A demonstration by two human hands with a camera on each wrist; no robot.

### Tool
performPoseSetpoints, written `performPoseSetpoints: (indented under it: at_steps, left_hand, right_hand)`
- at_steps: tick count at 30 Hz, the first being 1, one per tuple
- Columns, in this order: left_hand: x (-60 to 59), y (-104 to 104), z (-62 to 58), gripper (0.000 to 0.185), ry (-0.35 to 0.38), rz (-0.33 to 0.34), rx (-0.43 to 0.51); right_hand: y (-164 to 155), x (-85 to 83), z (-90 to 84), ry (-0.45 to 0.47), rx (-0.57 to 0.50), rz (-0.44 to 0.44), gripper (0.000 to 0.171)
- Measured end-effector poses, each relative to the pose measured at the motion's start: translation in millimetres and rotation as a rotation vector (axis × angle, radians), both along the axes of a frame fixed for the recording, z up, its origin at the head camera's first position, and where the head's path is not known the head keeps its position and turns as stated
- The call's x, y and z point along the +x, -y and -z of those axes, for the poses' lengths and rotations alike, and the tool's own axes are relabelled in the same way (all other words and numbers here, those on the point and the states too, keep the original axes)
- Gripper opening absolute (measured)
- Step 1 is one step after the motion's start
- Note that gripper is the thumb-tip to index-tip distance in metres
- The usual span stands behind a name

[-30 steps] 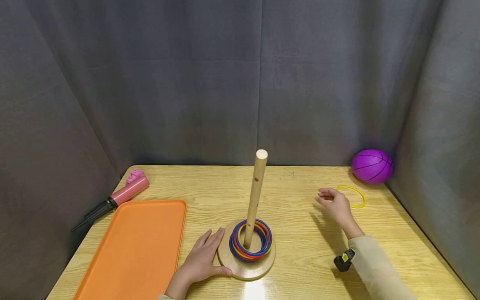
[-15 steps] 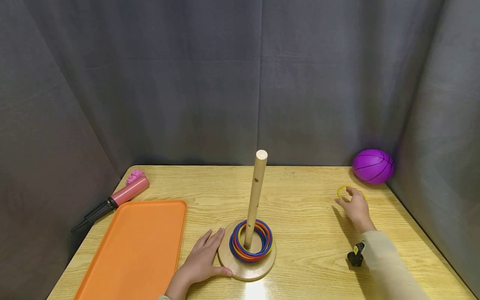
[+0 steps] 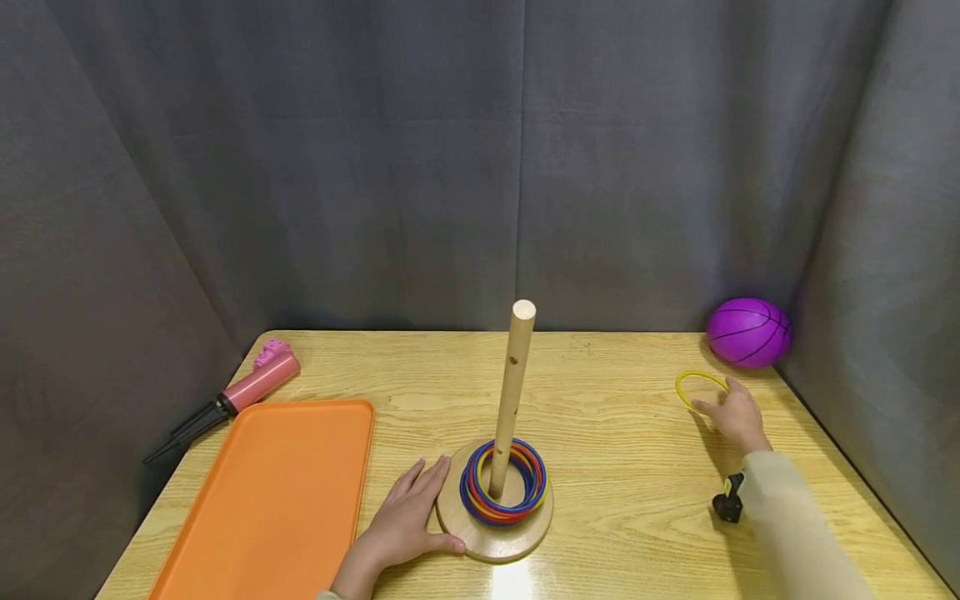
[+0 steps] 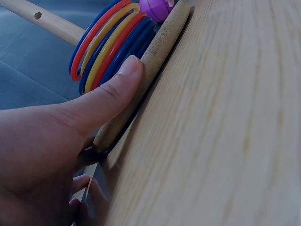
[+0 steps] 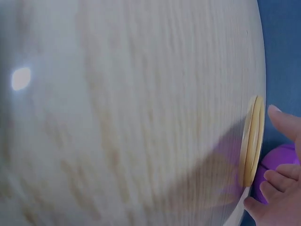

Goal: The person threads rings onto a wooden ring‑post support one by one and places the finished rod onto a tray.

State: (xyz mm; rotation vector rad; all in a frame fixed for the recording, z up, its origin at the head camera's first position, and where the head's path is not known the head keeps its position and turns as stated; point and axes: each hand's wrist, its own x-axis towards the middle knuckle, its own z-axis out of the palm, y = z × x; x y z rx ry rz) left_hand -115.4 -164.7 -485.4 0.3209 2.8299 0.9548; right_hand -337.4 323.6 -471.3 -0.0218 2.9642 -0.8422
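My left hand (image 3: 401,521) rests against the left side of a round wooden base (image 3: 504,547), fingers extended and thumb at its front edge. From the base rises a wooden peg (image 3: 514,375), with several blue, red and yellow rings (image 3: 537,492) stacked around its foot. In the left wrist view the thumb lies over the rim of the base, beside the rings (image 4: 96,56). Over at the right, my right hand (image 3: 737,414) is at a yellow ring (image 3: 679,390) lying on the table, thumb and fingers spread apart near its right side. The right wrist view shows the yellow ring (image 5: 251,146) just off the fingers.
A purple ball (image 3: 748,333) sits at the table's back right corner, behind the yellow ring. An orange tray (image 3: 277,492) lies on the left. Beyond it are a red and black hand pump (image 3: 258,385) and a small pink object (image 3: 270,352). Grey curtains surround the table.
My right hand has moved right, from left of the yellow ring across it to its right side. The ring has stayed in about the same place. My left hand has not moved.
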Motion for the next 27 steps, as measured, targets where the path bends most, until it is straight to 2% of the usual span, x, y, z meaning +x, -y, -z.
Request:
performPoseSetpoints:
  at_steps: [11, 27]
  left_hand:
    - [0.0, -0.1, -0.4, 0.117, 0.003, -0.002, 0.001]
    - [0.4, -0.2, -1.2, 0.117, 0.005, -0.006, -0.005]
  right_hand:
    - [-6.5, -2.6, 3.1, 0.099, 0.037, -0.012, 0.096]
    - [-8.0, -4.8, 6.9, 0.085, 0.054, -0.012, 0.091]
